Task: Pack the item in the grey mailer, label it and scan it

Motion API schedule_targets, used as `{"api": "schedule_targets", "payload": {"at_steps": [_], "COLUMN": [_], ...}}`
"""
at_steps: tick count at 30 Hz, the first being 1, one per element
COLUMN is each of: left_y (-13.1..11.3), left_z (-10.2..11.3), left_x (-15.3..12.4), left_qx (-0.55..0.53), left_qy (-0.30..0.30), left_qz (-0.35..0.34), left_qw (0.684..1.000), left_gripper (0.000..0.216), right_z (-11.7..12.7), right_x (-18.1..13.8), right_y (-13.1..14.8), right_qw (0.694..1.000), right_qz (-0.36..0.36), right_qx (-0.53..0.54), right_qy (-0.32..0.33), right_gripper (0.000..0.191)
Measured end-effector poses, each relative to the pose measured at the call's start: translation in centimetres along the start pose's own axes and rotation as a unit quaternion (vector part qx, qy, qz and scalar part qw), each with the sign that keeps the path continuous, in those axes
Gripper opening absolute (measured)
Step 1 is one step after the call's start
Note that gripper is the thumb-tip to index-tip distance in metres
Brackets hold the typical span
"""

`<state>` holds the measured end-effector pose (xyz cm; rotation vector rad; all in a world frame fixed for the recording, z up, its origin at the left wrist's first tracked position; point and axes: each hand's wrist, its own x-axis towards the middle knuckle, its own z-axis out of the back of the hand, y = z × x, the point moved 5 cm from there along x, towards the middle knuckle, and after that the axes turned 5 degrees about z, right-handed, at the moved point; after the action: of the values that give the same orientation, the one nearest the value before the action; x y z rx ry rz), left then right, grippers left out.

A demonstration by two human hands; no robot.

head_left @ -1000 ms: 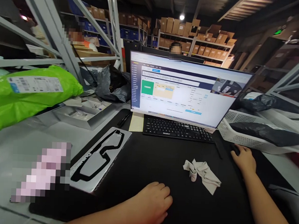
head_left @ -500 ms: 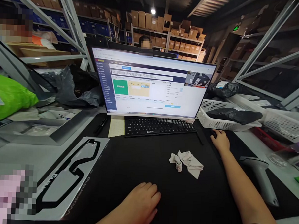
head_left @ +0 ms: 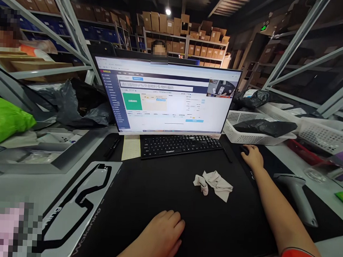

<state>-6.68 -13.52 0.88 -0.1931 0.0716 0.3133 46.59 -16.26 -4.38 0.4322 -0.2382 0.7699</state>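
Observation:
My right hand point(head_left: 253, 156) lies curled over a dark computer mouse point(head_left: 245, 149) at the right of the black desk mat point(head_left: 163, 181). My left hand point(head_left: 162, 238) rests palm down on the mat near the front edge, fingers loosely together, holding nothing. Between the two hands lies a crumpled grey cloth point(head_left: 214, 182). A black keyboard point(head_left: 180, 145) sits in front of a lit monitor point(head_left: 165, 96).
A grey handheld scanner point(head_left: 297, 196) lies at the right. White baskets point(head_left: 253, 136) hold dark bags. A green parcel point(head_left: 5, 119) and a grey tray point(head_left: 45, 153) sit at the left. A person sits behind the monitor; metal shelving with boxes stands around.
The view has swung to the right, bringing the scanner and baskets into sight. Both hands stay where they were, right on the mouse, left on the mat.

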Motion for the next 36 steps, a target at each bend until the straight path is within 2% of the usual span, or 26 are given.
{"api": "schedule_targets", "payload": {"at_steps": [18,29,36], "left_y": [0.0,0.4,0.3], "left_z": [0.1,-1.2,-0.5], "left_x": [0.1,0.0,0.0], "left_qx": [0.0,0.008,-0.002], "left_qy": [-0.012,-0.034,-0.017], "left_qz": [-0.002,-0.013,-0.005], "left_qw": [1.0,0.999,1.0], "left_gripper": [0.025,0.029,0.027], "right_z": [0.4,0.5,0.2], "right_x": [-0.5,-0.5,-0.4], "right_y": [0.3,0.4,0.2], "right_qw": [1.0,1.0,1.0], "right_qz": [0.023,0.026,0.027], "right_qx": [0.002,0.005,0.007], "right_qy": [-0.008,-0.005,-0.01], "right_gripper": [0.047,0.047,0.047]}}
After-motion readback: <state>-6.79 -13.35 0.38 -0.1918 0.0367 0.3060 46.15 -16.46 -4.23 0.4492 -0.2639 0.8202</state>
